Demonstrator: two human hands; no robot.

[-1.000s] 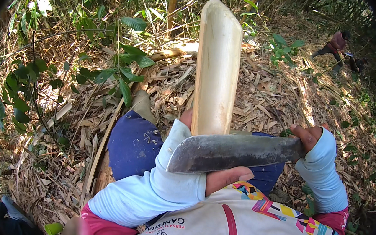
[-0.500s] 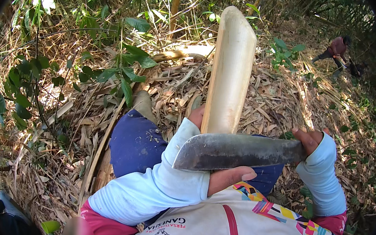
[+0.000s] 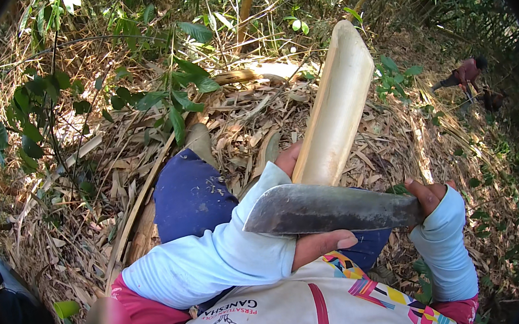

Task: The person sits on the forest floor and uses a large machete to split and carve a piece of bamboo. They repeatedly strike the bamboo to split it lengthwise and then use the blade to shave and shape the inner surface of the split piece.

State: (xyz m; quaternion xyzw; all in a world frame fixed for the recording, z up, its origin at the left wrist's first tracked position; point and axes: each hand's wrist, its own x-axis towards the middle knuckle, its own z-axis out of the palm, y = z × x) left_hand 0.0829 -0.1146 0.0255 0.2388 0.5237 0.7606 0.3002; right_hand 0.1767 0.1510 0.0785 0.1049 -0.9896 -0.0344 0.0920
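A split length of bamboo [image 3: 336, 106], pale and hollowed like a trough, slants up and away to the right in front of me. My left hand [image 3: 321, 246] is closed round its near end, fingers showing at the far side and thumb on the near side. Over that end lies the dark, broad blade of a machete [image 3: 334, 208], pointing left across the bamboo, its tip above my left wrist. My right hand [image 3: 429, 198] is wrapped round the machete at its right end; the handle is mostly hidden. Light blue sleeves cover both forearms.
Dry leaves and bamboo shavings [image 3: 243, 122] cover the ground. A leafy sapling [image 3: 46, 115] stands at left, and a long strip of bamboo [image 3: 143, 202] lies beside my leg. Another person [image 3: 467, 77] bends down at far right. A green cup [image 3: 66, 309] is at lower left.
The bamboo has shifted to the right, its upper end dipping slightly and leaning further right. My left hand and the machete's tip have moved a little right too. Both grips stay the same.
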